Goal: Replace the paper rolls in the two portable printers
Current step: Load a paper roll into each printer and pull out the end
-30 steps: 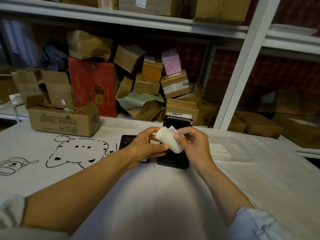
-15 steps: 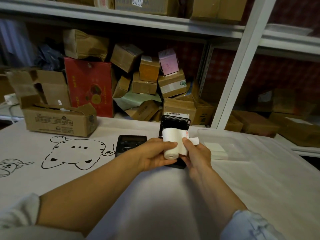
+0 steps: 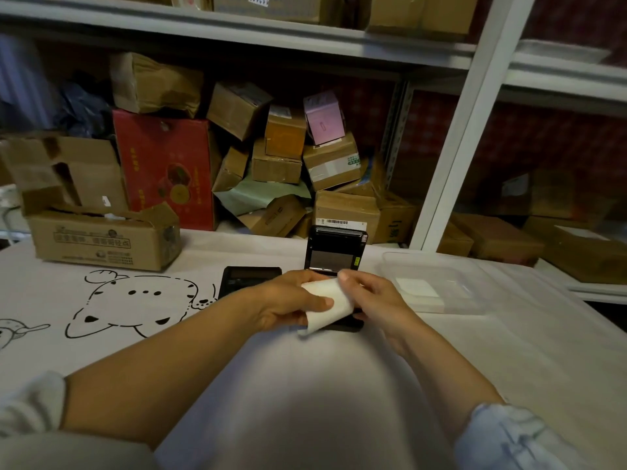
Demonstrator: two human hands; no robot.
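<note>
both hands grasp the white roll [image 3: 327, 301] above the open printer [image 3: 334, 262]: the left hand [image 3: 288, 305] curls round its near end with the thumb on top, the right hand [image 3: 375, 300] pinches the far end. the roll seems to hang just over the printer's base, though blur hides any contact. a second printer [image 3: 249, 278] lies shut just left, a clear tray [image 3: 437, 283] to the right.
</note>
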